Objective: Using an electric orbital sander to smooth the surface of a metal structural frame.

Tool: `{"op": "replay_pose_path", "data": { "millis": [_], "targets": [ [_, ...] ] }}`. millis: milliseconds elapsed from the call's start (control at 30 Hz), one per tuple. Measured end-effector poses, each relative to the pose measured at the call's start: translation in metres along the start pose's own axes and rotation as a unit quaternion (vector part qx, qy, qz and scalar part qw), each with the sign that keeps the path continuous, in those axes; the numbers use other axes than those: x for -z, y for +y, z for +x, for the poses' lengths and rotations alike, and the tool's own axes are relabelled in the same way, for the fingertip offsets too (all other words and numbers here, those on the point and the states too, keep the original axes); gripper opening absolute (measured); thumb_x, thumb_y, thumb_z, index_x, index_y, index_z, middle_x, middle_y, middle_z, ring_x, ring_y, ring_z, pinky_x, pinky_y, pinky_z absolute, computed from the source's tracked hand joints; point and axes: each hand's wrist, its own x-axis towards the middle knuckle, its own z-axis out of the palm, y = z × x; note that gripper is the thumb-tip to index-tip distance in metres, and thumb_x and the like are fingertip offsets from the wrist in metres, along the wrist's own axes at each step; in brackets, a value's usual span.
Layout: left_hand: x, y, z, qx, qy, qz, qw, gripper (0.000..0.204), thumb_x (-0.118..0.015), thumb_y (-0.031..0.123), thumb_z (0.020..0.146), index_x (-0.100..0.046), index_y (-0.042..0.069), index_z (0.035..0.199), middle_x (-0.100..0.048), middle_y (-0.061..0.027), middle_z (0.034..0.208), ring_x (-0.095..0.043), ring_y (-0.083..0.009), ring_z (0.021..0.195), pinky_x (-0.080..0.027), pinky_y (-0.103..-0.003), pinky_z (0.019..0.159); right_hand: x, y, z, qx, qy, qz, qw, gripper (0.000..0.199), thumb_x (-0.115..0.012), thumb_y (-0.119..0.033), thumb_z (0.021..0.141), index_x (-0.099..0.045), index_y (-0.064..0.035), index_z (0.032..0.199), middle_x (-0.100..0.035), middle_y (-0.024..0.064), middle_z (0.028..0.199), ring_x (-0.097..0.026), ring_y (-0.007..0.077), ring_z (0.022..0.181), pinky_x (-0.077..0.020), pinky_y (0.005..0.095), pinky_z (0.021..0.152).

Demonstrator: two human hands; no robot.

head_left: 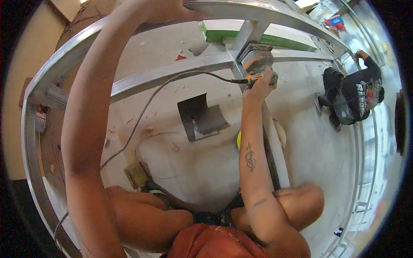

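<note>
Right hand (259, 81) is closed around a corded power tool (257, 58), pressed against the joint where a metal frame (167, 74) crossbar meets an upright. Left hand (167, 8) is raised to the frame's upper rail (275, 15), fingers wrapped over it as a brace. The tool's cable (146, 107) trails down toward the floor (206, 163). In my judgement, the work wants steady pressure, the cable kept off the joint. Another person (352, 96) crouches well apart, right.
</note>
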Motion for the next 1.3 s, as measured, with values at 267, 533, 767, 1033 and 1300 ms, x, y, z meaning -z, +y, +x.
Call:
{"op": "replay_pose_path", "data": {
  "millis": [267, 533, 767, 1033, 1300],
  "targets": [
    [-0.002, -0.003, 0.000, -0.003, -0.056, -0.034, 0.998, 0.070, -0.072, 0.055, 0.083, -0.065, -0.001, 0.124, -0.067, -0.0250, 0.123, -0.065, -0.0378, 0.112, -0.051, -0.045, 0.096, 0.000, 0.002, -0.009, -0.007, 0.011, -0.007, 1.000, 0.049, -0.070, -0.026, 0.090, -0.040, -0.0084, 0.125, -0.057, 0.0100, 0.107, -0.062, 0.0198, 0.082, -0.0555, 0.0334, 0.057],
    [-0.035, -0.031, 0.020, -0.042, 0.051, 0.029, 0.997, 0.073, -0.073, 0.058, 0.081, -0.065, 0.000, 0.124, -0.070, -0.0234, 0.119, -0.068, -0.0358, 0.108, -0.053, -0.042, 0.093, 0.001, 0.005, -0.004, -0.032, 0.018, 0.020, 0.999, 0.065, -0.073, -0.026, 0.087, -0.031, -0.0127, 0.134, -0.054, 0.0132, 0.114, -0.062, 0.0245, 0.086, -0.0567, 0.0375, 0.061],
    [-0.031, -0.016, 0.020, -0.035, 0.036, 0.019, 0.999, 0.078, -0.074, 0.062, 0.080, -0.064, 0.000, 0.125, -0.071, -0.0224, 0.114, -0.069, -0.0361, 0.103, -0.053, -0.043, 0.090, 0.000, 0.000, -0.005, -0.022, -0.003, 0.026, 0.999, 0.064, -0.072, -0.024, 0.090, -0.029, -0.0102, 0.135, -0.054, 0.0143, 0.114, -0.062, 0.0239, 0.086, -0.0567, 0.0367, 0.061],
    [-0.032, -0.021, 0.020, -0.052, 0.045, 0.003, 0.998, 0.079, -0.072, 0.063, 0.082, -0.063, -0.003, 0.125, -0.072, -0.0245, 0.108, -0.071, -0.0368, 0.098, -0.053, -0.045, 0.088, 0.004, 0.007, -0.008, 0.012, 0.007, 0.000, 1.000, 0.061, -0.071, -0.024, 0.091, -0.029, -0.0087, 0.132, -0.055, 0.0141, 0.110, -0.063, 0.0240, 0.077, -0.0567, 0.0375, 0.058],
    [-0.034, -0.020, 0.025, -0.040, 0.020, 0.032, 0.998, 0.080, -0.071, 0.064, 0.082, -0.062, -0.001, 0.127, -0.072, -0.0246, 0.108, -0.071, -0.0369, 0.098, -0.054, -0.044, 0.089, 0.012, 0.010, -0.002, -0.004, 0.005, -0.039, 0.999, 0.073, -0.071, -0.029, 0.090, -0.026, -0.0063, 0.142, -0.051, 0.0166, 0.123, -0.062, 0.0271, 0.098, -0.0585, 0.0390, 0.070]
  ]
}}
